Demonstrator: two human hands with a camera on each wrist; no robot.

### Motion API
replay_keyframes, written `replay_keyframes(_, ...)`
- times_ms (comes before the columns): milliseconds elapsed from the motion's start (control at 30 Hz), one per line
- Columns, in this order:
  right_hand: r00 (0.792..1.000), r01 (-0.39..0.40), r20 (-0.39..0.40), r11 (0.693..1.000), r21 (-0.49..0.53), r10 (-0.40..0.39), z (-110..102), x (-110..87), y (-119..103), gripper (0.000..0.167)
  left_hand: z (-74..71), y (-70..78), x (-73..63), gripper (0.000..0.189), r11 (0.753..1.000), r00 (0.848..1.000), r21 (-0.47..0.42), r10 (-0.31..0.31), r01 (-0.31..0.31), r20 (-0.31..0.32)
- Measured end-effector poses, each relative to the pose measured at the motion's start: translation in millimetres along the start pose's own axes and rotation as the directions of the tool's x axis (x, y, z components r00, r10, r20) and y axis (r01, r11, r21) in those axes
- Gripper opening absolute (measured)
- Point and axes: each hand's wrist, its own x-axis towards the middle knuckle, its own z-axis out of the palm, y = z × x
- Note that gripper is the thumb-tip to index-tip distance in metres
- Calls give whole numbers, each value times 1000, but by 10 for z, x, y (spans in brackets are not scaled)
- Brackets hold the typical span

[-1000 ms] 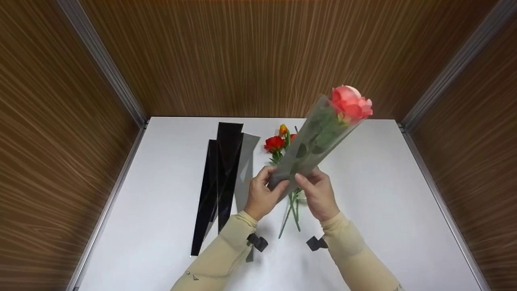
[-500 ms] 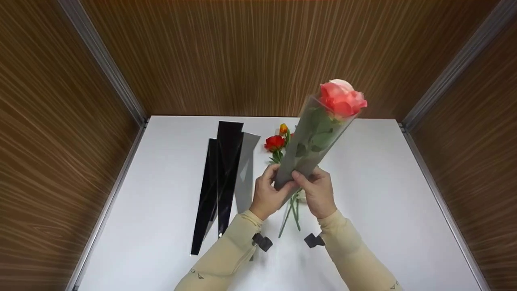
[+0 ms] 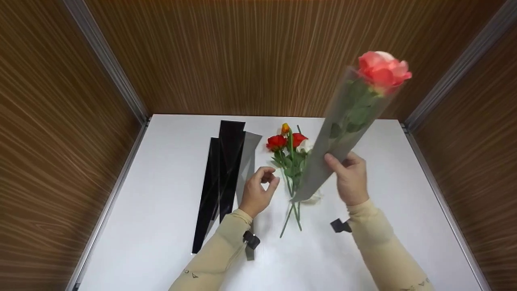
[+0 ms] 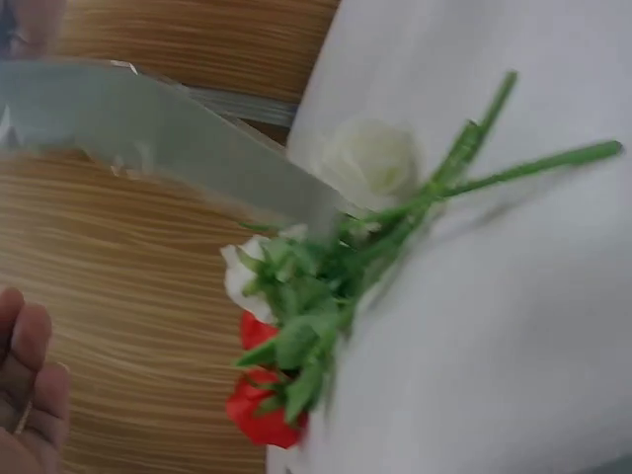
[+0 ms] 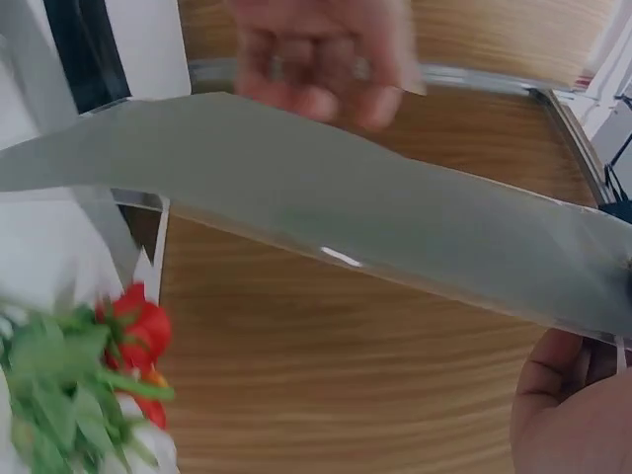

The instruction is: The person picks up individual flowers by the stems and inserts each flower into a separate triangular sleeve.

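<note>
The step in hand looked to be moving a wrapped flower: a pink rose stood in a translucent grey sleeve, its bloom clear of the wide upper end. The right hand pinched the sleeve below its middle, thumb on the near face and fingers behind, so the wrap tilted, bloom far and right. The left hand was half open, thumb and fingertips apart, holding nothing, just left of the loose flowers. The next move seemed to call for a steady right-hand pinch and a place to lay the wrap, perhaps on the right of the white table. Under the sleeve's narrow end lay crossed green stems with red flowers, an orange bud and a white flower; whether the tip touched them could not be told. They could snag a low sweep. On the left, overlapping black strips and a grey strip lay well apart from the wrap, partly behind the left arm.
</note>
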Motion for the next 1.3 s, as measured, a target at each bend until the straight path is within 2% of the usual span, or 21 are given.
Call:
replay_keyframes(67,1000,11,-18,999,-37,-12,-146,105,-63,11,45,-205,-38,18,995,999,91,-47,45,21)
replay_keyframes(133,999,12,-38,996,-90,-15,-298,215,-132,12,65,-307,-65,16,977,995,194,-94,84,41)
replay_keyframes(233,997,-20,-83,986,-165,6,-530,376,-237,14,99,-447,-123,16,934,984,336,-158,124,77)
replay_keyframes(300,993,-32,-122,985,-168,12,-683,488,-277,16,138,-524,-171,18,897,973,421,-200,135,115)
replay_keyframes(367,985,-42,-172,990,-138,18,-838,596,-285,18,185,-583,-218,23,860,954,492,-248,137,168)
replay_keyframes(467,972,-18,-234,992,-126,-12,-1085,753,-222,21,276,-648,-258,33,814,917,568,-309,117,254)
replay_keyframes(567,961,-26,-274,973,-227,-38,-1328,880,-112,25,368,-690,-259,41,784,883,615,-345,85,319)
replay_keyframes(667,957,-120,-291,936,-330,20,-1537,963,18,29,433,-722,-258,48,754,853,654,-380,60,359)
replay_keyframes(733,945,-225,-307,906,-358,113,-1642,999,103,33,457,-740,-269,52,718,828,694,-420,53,371)
replay_keyframes(800,922,-343,-312,855,-390,228,-1728,1019,183,39,462,-757,-290,55,679,812,733,-454,48,367)
replay_keyframes(867,891,-441,-309,797,-413,333,-1793,1029,262,49,450,-775,-317,58,642,813,765,-474,56,339)
replay_keyframes(967,849,-527,-284,688,-499,445,-1885,1024,380,65,386,-803,-361,65,579,832,810,-492,91,258)
replay_keyframes(1033,826,-558,-273,650,-516,493,-1938,1011,463,71,324,-826,-390,71,526,839,842,-508,121,197)
replay_keyframes(1133,800,-590,-290,597,-543,526,-2014,984,579,72,236,-859,-444,81,461,832,874,-537,155,136)
replay_keyframes(1200,793,-599,-320,569,-564,518,-2055,967,660,70,195,-881,-485,85,447,812,877,-570,178,125)
replay_keyframes(1300,782,-614,-358,533,-582,510,-2115,938,764,70,157,-926,-554,87,464,766,855,-629,232,134)
